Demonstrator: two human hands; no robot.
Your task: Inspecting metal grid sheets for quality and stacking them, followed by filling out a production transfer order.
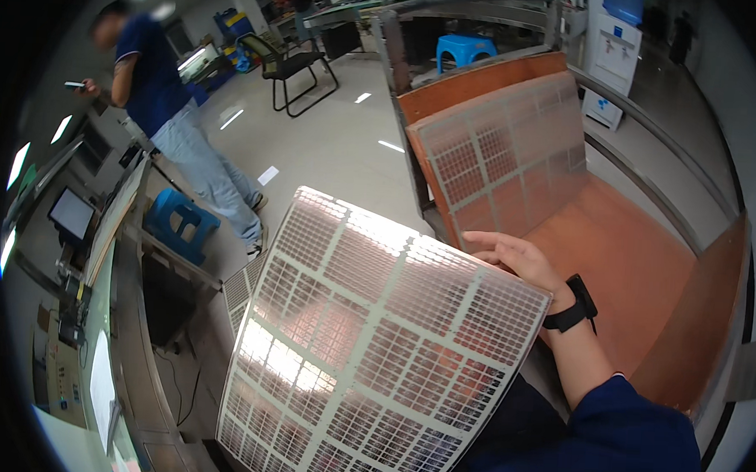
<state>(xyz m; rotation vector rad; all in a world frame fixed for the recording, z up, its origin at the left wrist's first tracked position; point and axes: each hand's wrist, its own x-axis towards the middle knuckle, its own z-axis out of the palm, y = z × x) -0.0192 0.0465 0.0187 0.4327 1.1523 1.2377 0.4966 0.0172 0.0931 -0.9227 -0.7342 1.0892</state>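
Right hand (514, 256) holds a gridded translucent sheet (372, 347) before an orange tray (641, 275).

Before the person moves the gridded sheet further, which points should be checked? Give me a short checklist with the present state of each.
1. Right hand on the gridded sheet top edge: ok.
2. Left hand on the sheet: cannot tell, not in view.
3. Sheet flat, not buckled: ok, only slightly bowed.
4. Wooden tray floor has bare space: ok.
5. Second sheet leaning steadily in the tray: ok.
6. Other person standing clear: ok.
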